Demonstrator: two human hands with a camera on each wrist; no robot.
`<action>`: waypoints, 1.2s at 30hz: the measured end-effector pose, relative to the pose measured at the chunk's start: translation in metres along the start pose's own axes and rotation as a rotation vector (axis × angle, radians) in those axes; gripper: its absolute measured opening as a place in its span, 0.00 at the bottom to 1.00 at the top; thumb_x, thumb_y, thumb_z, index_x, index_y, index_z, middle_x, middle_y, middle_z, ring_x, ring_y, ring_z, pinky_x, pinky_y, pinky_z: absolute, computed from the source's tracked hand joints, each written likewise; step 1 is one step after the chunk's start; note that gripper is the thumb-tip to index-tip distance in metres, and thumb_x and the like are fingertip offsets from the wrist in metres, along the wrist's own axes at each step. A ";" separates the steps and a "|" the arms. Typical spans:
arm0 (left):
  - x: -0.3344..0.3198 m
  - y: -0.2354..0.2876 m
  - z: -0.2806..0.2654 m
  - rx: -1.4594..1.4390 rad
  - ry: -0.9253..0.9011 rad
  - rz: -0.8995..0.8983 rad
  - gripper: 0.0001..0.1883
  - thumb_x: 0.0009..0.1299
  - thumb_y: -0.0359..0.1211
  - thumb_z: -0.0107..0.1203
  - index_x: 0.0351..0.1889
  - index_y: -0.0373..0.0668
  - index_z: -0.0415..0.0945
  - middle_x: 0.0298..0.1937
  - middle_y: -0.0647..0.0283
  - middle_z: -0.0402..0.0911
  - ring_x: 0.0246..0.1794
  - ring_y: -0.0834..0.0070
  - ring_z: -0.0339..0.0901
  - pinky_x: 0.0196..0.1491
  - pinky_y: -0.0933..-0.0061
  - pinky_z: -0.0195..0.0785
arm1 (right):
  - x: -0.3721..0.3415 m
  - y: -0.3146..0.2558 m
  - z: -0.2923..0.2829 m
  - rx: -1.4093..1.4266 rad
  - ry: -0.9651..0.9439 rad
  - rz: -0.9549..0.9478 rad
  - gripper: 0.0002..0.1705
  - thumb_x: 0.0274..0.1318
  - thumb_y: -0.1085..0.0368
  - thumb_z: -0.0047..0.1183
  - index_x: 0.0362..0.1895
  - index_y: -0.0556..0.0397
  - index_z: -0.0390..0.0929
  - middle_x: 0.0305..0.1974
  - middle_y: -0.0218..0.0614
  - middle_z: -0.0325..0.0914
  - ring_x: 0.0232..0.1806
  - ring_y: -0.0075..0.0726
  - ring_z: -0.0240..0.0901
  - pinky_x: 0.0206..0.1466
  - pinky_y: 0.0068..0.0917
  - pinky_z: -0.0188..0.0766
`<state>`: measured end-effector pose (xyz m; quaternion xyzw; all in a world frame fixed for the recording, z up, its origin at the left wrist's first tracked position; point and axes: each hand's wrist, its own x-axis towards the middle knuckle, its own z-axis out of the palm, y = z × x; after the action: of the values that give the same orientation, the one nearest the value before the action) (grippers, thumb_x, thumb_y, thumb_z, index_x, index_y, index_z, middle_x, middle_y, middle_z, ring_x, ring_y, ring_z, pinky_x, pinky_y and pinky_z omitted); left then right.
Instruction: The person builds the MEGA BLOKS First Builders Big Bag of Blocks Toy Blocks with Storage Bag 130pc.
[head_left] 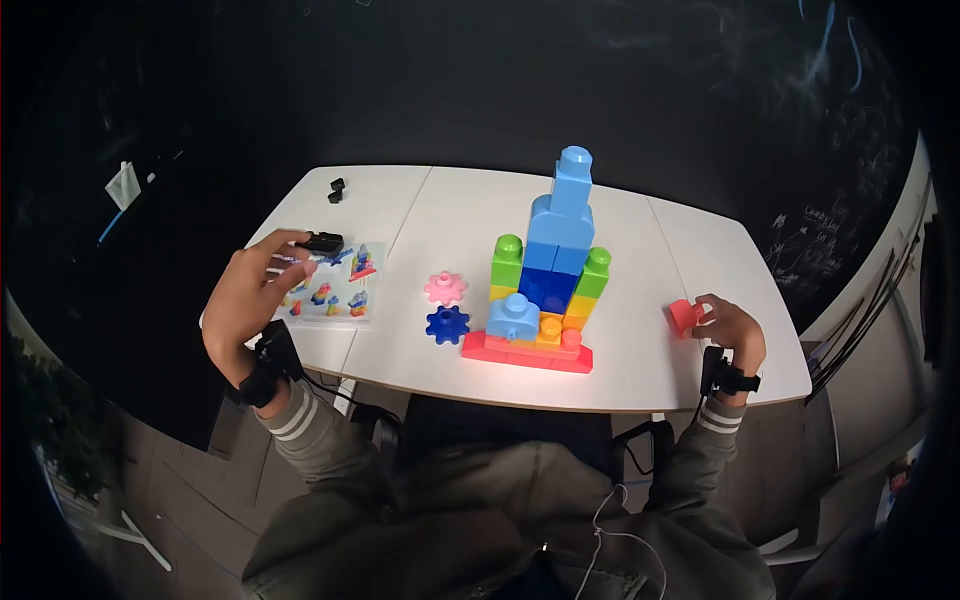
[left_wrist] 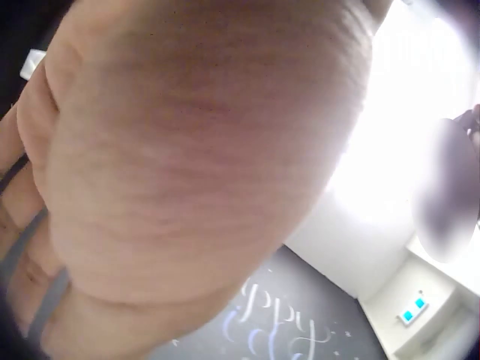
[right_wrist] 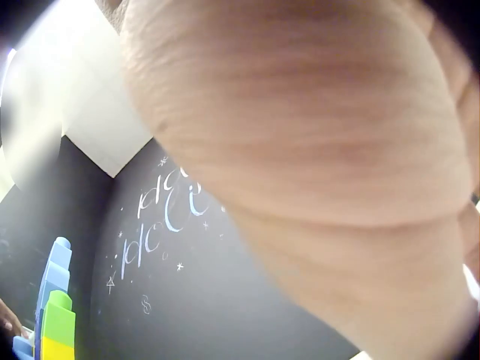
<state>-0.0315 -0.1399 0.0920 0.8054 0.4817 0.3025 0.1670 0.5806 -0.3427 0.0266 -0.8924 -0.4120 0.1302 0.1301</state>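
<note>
In the head view my right hand [head_left: 733, 330] pinches a red toy block [head_left: 686, 318] at the table's right side. My left hand [head_left: 243, 295] is at the left end, fingers spread and loosely bent, holding nothing. Its fingertips overlap a printed picture sheet [head_left: 345, 308] and come close to a small black object [head_left: 322, 243]. Between the hands stands a tower of building blocks [head_left: 556, 235], light blue on top, with green and yellow sides and a red base [head_left: 525, 354]. The right wrist view shows part of the tower [right_wrist: 57, 307]; the red block is hidden there.
A pink gear [head_left: 446, 288] and a dark blue gear [head_left: 447, 325] lie left of the tower. Small black pieces [head_left: 337, 190] sit at the back left of the white table [head_left: 640, 370]. A black chalkboard wall [head_left: 480, 90] rises behind.
</note>
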 end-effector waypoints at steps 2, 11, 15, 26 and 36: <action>0.001 -0.012 -0.003 0.026 -0.050 -0.055 0.23 0.78 0.33 0.70 0.69 0.38 0.84 0.54 0.53 0.94 0.52 0.63 0.93 0.55 0.63 0.84 | 0.005 -0.003 0.007 0.008 -0.036 0.049 0.40 0.52 0.56 0.81 0.70 0.47 0.83 0.53 0.47 0.92 0.53 0.47 0.90 0.54 0.42 0.85; 0.028 0.023 0.038 0.085 -0.350 0.015 0.24 0.77 0.36 0.73 0.69 0.43 0.84 0.53 0.55 0.93 0.51 0.64 0.91 0.57 0.63 0.83 | 0.011 -0.006 0.017 -0.034 -0.070 -0.040 0.34 0.52 0.59 0.79 0.64 0.49 0.85 0.49 0.41 0.92 0.40 0.42 0.89 0.45 0.40 0.84; 0.043 0.029 0.086 0.050 -0.553 0.211 0.27 0.76 0.39 0.74 0.71 0.44 0.82 0.57 0.55 0.92 0.54 0.62 0.90 0.58 0.63 0.84 | 0.000 -0.011 0.014 -0.005 -0.076 -0.070 0.32 0.51 0.62 0.79 0.62 0.49 0.86 0.50 0.41 0.92 0.44 0.42 0.89 0.48 0.40 0.84; 0.050 0.032 0.151 0.199 -0.602 0.349 0.18 0.69 0.34 0.79 0.51 0.36 0.84 0.49 0.52 0.89 0.46 0.56 0.86 0.51 0.59 0.80 | -0.003 -0.032 0.027 -0.062 0.111 -0.305 0.46 0.53 0.58 0.83 0.75 0.51 0.77 0.78 0.47 0.75 0.76 0.54 0.75 0.74 0.41 0.78; -0.013 0.114 0.093 -0.062 -0.565 0.470 0.17 0.74 0.31 0.75 0.48 0.37 0.75 0.50 0.55 0.81 0.51 0.61 0.88 0.54 0.59 0.87 | -0.007 -0.134 0.091 0.725 -0.509 -0.982 0.53 0.50 0.51 0.89 0.75 0.56 0.75 0.66 0.45 0.86 0.65 0.39 0.83 0.70 0.38 0.78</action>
<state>0.1013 -0.2036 0.0804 0.9403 0.2090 0.1128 0.2438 0.4514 -0.2525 -0.0116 -0.4420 -0.7189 0.3933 0.3650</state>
